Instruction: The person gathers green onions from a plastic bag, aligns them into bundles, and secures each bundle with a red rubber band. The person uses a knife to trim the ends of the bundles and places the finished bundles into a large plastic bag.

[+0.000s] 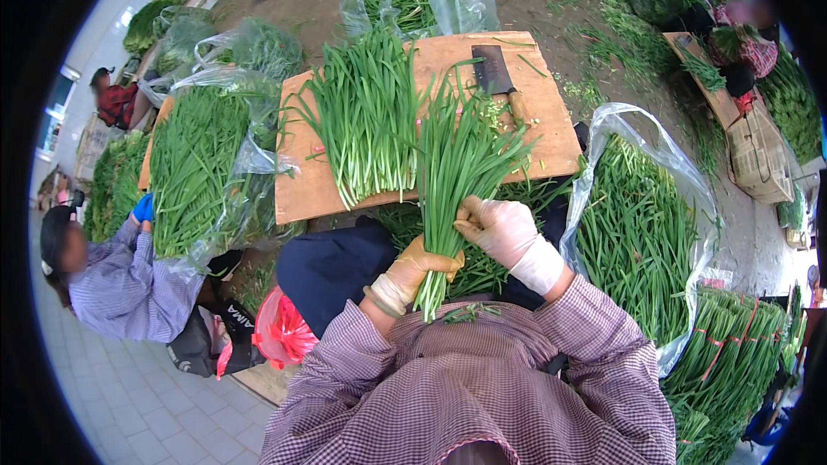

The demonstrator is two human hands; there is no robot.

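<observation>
My left hand (420, 268), in a thin pale glove, is wrapped around the lower stalks of a bunch of long flat green leaves, apparently garlic chives (446, 161). White stalk ends stick out below the fist, and the leaf tips fan out over a wooden board (426, 197). My gloved right hand (501, 232) pinches at the bunch's right side with curled fingers; what exactly lies between the fingertips is hidden. On the board, left of the bunch, lies a pile of similar chives (365, 116). A cleaver (492, 71) with a wooden handle rests at the board's far right.
An open plastic bag of greens (636, 239) stands at my right, near tied bundles (730, 336). Another bag of greens (400, 3) sits beyond the board. At left, a person with a blue glove (142, 208) is beside piled chives (200, 161). A red plastic bag (284, 329) is near my left knee.
</observation>
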